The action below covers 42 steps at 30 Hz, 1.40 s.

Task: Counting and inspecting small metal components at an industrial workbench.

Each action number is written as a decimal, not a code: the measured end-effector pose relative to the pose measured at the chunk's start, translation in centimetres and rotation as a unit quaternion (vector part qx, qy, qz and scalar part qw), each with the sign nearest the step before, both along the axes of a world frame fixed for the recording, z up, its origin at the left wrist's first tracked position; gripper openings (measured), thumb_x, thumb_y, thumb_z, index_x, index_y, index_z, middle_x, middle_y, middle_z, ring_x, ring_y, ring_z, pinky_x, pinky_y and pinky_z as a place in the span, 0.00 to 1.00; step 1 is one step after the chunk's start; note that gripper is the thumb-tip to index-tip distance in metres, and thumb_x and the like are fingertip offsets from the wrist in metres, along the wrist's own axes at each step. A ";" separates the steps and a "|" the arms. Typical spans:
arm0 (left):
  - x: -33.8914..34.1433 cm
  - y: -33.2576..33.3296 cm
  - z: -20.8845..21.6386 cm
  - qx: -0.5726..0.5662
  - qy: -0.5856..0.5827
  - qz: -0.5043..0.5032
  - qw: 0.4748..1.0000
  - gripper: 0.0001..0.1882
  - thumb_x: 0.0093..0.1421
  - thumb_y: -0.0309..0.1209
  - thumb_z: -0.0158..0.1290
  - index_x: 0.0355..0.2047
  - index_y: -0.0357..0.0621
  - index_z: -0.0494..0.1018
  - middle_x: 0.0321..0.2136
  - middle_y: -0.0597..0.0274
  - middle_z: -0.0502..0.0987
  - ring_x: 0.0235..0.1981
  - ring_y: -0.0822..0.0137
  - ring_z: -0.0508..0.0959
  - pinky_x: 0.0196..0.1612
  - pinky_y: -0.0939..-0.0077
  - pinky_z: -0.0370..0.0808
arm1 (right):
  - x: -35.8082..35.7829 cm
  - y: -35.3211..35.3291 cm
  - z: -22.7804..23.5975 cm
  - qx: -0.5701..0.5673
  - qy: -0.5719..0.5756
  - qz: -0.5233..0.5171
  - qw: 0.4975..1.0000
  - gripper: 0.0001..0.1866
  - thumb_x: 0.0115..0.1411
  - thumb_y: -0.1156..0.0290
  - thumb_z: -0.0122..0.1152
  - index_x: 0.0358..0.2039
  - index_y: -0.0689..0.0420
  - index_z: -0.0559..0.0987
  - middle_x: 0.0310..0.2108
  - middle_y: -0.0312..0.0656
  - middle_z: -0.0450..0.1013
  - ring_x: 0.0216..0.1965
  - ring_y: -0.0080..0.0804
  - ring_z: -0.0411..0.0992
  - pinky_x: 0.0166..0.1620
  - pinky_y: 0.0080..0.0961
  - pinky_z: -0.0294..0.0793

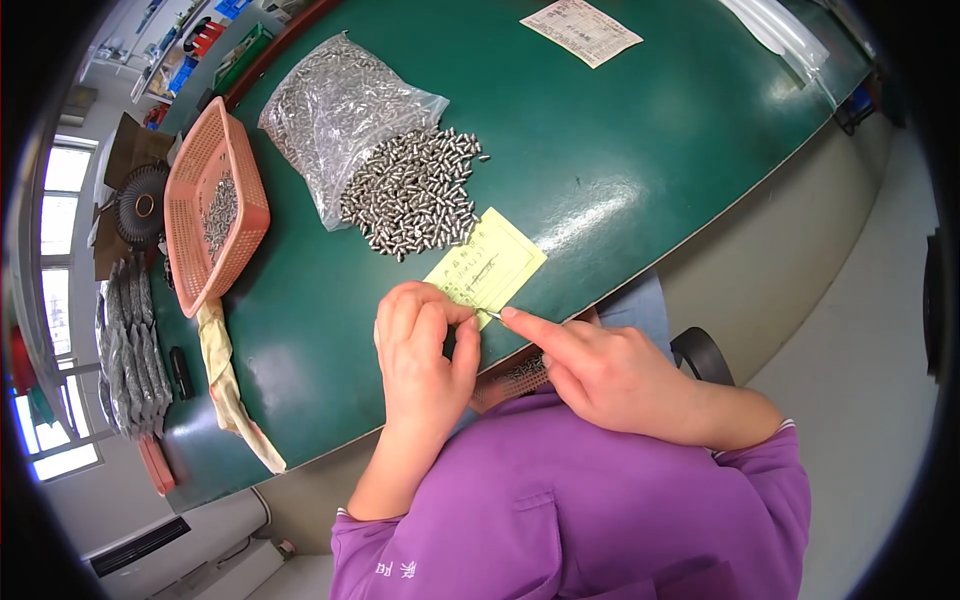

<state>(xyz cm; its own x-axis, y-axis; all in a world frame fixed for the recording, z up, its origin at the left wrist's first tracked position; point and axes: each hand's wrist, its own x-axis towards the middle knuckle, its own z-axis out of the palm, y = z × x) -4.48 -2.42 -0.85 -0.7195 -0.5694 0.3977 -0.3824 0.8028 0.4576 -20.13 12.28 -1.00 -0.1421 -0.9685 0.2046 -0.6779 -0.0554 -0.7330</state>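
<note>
A yellow handwritten slip (515, 262) lies near the table's edge, beside a heap of small, pointed metal pins (415, 190). Over the slip's near left corner is my left hand (425, 345), its fingers curled in and thumb bent close to the index finger; whatever may be between them is hidden. From the right comes my right hand (610, 375), index finger stretched out and the other fingers partly folded. That index fingertip touches or nearly touches one small metal pin (490, 314) at the slip's near edge, close to my left fingertips.
A clear plastic bag (335, 105) of pins opens onto the heap. To the left stand a pink basket (245, 205) with more pins, a cream cloth strip (225, 375), a black marker (181, 373) and stacked filled bags (130, 345). A printed sheet (580, 30) lies far off; another pink basket (500, 385) sits below the table edge.
</note>
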 end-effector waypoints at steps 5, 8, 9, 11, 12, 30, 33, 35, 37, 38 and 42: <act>0.0 -0.1 -0.1 0.004 0.002 0.000 1.000 0.10 0.48 0.20 0.63 0.29 0.43 0.74 0.35 0.58 0.75 0.45 0.52 0.75 0.48 0.59 0.70 | 0.1 0.0 -0.2 0.004 -0.001 0.004 1.000 0.34 0.57 0.82 0.57 0.65 0.52 0.70 0.29 0.45 0.74 0.27 0.43 0.76 0.30 0.37 0.80; 0.1 -0.1 -0.2 0.005 0.004 -0.003 1.000 0.10 0.48 0.20 0.63 0.30 0.43 0.74 0.35 0.58 0.75 0.46 0.52 0.75 0.49 0.59 0.70 | 0.0 -0.2 -0.2 0.001 -0.008 0.009 1.000 0.34 0.56 0.82 0.57 0.66 0.52 0.70 0.29 0.45 0.74 0.27 0.43 0.76 0.30 0.36 0.80; 0.1 -0.1 -0.2 0.007 0.005 -0.002 1.000 0.10 0.49 0.20 0.63 0.29 0.43 0.74 0.35 0.59 0.75 0.46 0.52 0.75 0.49 0.59 0.70 | -0.1 -0.3 -0.2 -0.006 -0.014 0.011 1.000 0.34 0.56 0.82 0.57 0.66 0.52 0.70 0.29 0.45 0.74 0.27 0.43 0.76 0.30 0.36 0.80; 0.1 -0.2 -0.2 0.011 0.004 0.000 1.000 0.09 0.49 0.20 0.63 0.29 0.43 0.74 0.36 0.59 0.75 0.46 0.52 0.75 0.49 0.59 0.70 | -0.3 -0.4 -0.1 -0.004 -0.013 0.015 1.000 0.34 0.56 0.82 0.57 0.65 0.52 0.70 0.29 0.45 0.74 0.28 0.43 0.76 0.30 0.36 0.80; 0.1 -0.2 -0.2 0.017 0.005 -0.002 1.000 0.09 0.49 0.20 0.63 0.29 0.43 0.75 0.35 0.59 0.75 0.46 0.52 0.75 0.49 0.59 0.70 | -0.3 -0.4 0.1 -0.005 -0.012 0.019 1.000 0.34 0.56 0.82 0.58 0.65 0.52 0.70 0.29 0.45 0.74 0.28 0.43 0.76 0.30 0.36 0.80; 0.9 -0.7 3.1 0.057 -0.039 -0.081 0.994 0.10 0.49 0.21 0.64 0.33 0.41 0.79 0.33 0.57 0.76 0.40 0.51 0.76 0.45 0.60 0.73 | -1.1 0.6 1.6 0.033 -0.102 -0.016 0.994 0.29 0.61 0.81 0.54 0.64 0.55 0.71 0.52 0.50 0.77 0.42 0.46 0.81 0.43 0.34 0.81; -0.9 -3.0 2.3 -0.010 -0.064 0.039 0.997 0.08 0.52 0.24 0.64 0.32 0.41 0.76 0.30 0.58 0.76 0.35 0.54 0.75 0.39 0.59 0.73 | -1.0 0.8 1.6 0.042 -0.104 -0.012 0.994 0.29 0.61 0.82 0.54 0.64 0.55 0.71 0.52 0.50 0.77 0.43 0.47 0.80 0.43 0.35 0.81; -1.9 -3.7 1.9 -0.015 -0.067 0.047 0.997 0.09 0.52 0.25 0.64 0.31 0.41 0.76 0.30 0.58 0.75 0.34 0.54 0.75 0.38 0.59 0.73 | -1.0 1.0 1.4 0.041 -0.094 -0.011 0.995 0.29 0.61 0.82 0.54 0.64 0.56 0.71 0.53 0.50 0.77 0.43 0.47 0.80 0.43 0.35 0.81; -2.5 -4.0 1.5 -0.032 -0.073 0.066 0.995 0.09 0.51 0.27 0.65 0.28 0.42 0.74 0.28 0.59 0.74 0.33 0.55 0.75 0.37 0.59 0.73 | -1.0 1.0 1.5 0.040 -0.084 -0.008 0.996 0.29 0.60 0.83 0.54 0.64 0.56 0.71 0.53 0.50 0.77 0.44 0.47 0.80 0.44 0.35 0.81; -2.7 -4.0 1.3 -0.032 -0.073 0.065 0.995 0.09 0.51 0.27 0.65 0.28 0.42 0.74 0.28 0.59 0.74 0.33 0.55 0.75 0.37 0.59 0.73 | -1.0 1.1 1.5 0.040 -0.086 -0.010 0.995 0.29 0.60 0.83 0.54 0.63 0.56 0.71 0.53 0.50 0.77 0.44 0.47 0.80 0.44 0.35 0.81; -2.8 -3.9 1.0 -0.032 -0.083 0.073 0.993 0.07 0.51 0.24 0.62 0.26 0.42 0.74 0.26 0.59 0.74 0.32 0.54 0.75 0.37 0.59 0.73 | -1.0 1.2 1.3 0.037 -0.089 -0.015 0.995 0.28 0.61 0.83 0.54 0.63 0.57 0.71 0.52 0.50 0.77 0.43 0.47 0.80 0.43 0.35 0.81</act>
<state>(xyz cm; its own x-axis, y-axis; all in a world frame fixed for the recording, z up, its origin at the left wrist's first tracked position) -7.31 -6.36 0.17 -0.6907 -0.6492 0.3186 -0.5624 0.7591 0.3277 -21.17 13.53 0.27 -0.1989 -0.9746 0.1029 -0.5382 0.0208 -0.8426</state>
